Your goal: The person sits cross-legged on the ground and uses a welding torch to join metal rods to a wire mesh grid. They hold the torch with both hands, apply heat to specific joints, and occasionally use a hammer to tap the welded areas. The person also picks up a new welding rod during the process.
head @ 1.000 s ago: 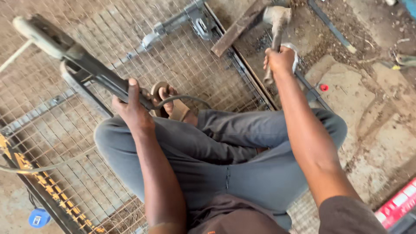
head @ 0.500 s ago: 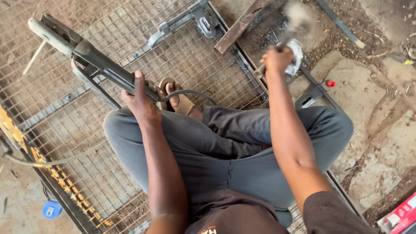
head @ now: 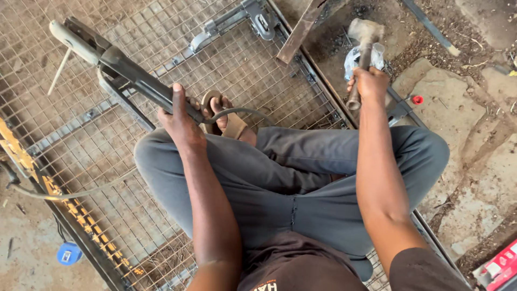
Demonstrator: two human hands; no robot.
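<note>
While seated on wire mesh panel (head: 70, 140), left hand (head: 180, 121) clamps long dark tool (head: 124, 75), axis running upper left to centre. Right hand (head: 369, 83) grips hammer (head: 362, 51), head up, upper right. Blue round tag (head: 69, 253) lower left; red-white package (head: 503, 267) lower right.

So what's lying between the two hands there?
In the head view, between the left hand gripping the welding holder and the right hand holding the hammer, only wire mesh and a sandalled foot show.

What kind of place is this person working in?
Probably an outdoor metal or welding workshop. The person sits on a rusty wire-mesh metal frame laid over bare dirt and stone ground, right hand gripping a metal-handled hammer, left hand holding a dark electrode holder.
</note>
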